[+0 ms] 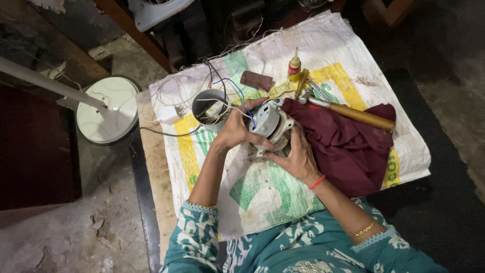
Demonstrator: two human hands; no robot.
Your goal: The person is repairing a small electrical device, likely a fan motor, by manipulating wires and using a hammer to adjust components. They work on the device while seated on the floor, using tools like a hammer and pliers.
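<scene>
A woven sack (353,76) is spread over the table, with a maroon cloth (348,146) lying at its right and a fan base (108,108) seen on the floor at left. A motor (268,126) is gripped at mid-sack between both hands: the left hand (235,129) is clenched on its upper left side, the right hand (298,156) cupped under its lower right. Its wires (237,93) are led up-left toward a cup (209,108). A hammer (353,114) is lain nearer the right hand.

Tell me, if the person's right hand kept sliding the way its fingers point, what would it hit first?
The right hand points up and left, already against the small grey metal fan motor. Past that, probably the left hand, though depth is hard to judge.
</scene>
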